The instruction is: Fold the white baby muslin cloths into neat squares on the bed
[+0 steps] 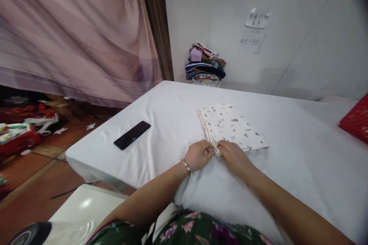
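Observation:
A cream cloth [230, 124] with small grey and brown prints lies folded in layers on the white table. At its near left corner, my left hand [199, 155] pinches the gathered edge between thumb and fingers. My right hand [234, 157] sits close beside it, its fingers closed on the same corner and resting on the fabric. Several layered edges show along the cloth's left side. A bracelet circles my left wrist.
A black phone [132, 134] lies on the white-covered table [169, 115]. Folded clothes [205, 65] are stacked beyond the far edge. Something red [356, 120] rests at far right. A pink curtain [86, 26] hangs at left, and a white stool-like surface [86, 206] stands below.

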Motion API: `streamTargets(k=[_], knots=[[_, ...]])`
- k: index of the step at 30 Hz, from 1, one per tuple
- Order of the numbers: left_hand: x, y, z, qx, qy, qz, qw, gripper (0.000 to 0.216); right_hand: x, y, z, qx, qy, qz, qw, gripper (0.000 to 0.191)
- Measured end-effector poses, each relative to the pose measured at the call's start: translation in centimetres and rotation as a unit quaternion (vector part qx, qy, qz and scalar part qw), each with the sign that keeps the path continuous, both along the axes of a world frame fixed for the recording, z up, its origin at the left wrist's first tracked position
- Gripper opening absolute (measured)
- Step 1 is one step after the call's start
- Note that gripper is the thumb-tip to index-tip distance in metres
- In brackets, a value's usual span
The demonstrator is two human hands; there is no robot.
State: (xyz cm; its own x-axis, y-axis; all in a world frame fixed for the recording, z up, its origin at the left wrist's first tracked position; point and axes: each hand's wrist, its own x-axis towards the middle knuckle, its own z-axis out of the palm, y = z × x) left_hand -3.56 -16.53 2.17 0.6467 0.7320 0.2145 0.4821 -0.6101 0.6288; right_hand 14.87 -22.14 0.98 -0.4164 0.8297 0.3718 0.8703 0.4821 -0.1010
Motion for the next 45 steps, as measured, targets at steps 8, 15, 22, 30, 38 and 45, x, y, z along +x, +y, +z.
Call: streamTargets(k=[8, 15, 22, 30, 38, 45], knots=[[0.3, 0.2, 0.2, 0.195, 0.056, -0.106, 0.973, 0.043, 0.1, -0.5, 0.1, -0.021, 0.024, -0.021, 0.999, 0.037], [0.7, 0.5, -0.1, 0.260, 0.068, -0.083, 0.960, 0.023, 6.9, -3.1, 1.2, -0.038, 0.024, -0.137, 0.990, 0.047], [1.3, 0.8, 1.2, 0.301, 0.091, -0.111, 0.943, 0.018, 13.8, -3.6, -0.3, -0.065, 0.218, -0.296, 0.928, 0.041], [2.1, 1.4, 1.4, 0.312, 0.062, -0.119, 0.941, 0.013, 13.1, -1.8, -0.1, -0.080, 0.306, -0.293, 0.902, 0.036], [2.6, 1.4, 1.1, 0.309, 0.065, -0.111, 0.942, 0.013, 14.6, -2.0, 0.7, -0.080, 0.215, -0.282, 0.932, 0.035], [2.7, 1.6, 1.2, 0.304, 0.073, -0.105, 0.944, 0.014, 14.8, -2.1, 0.0, -0.099, 0.185, -0.279, 0.937, 0.038]])
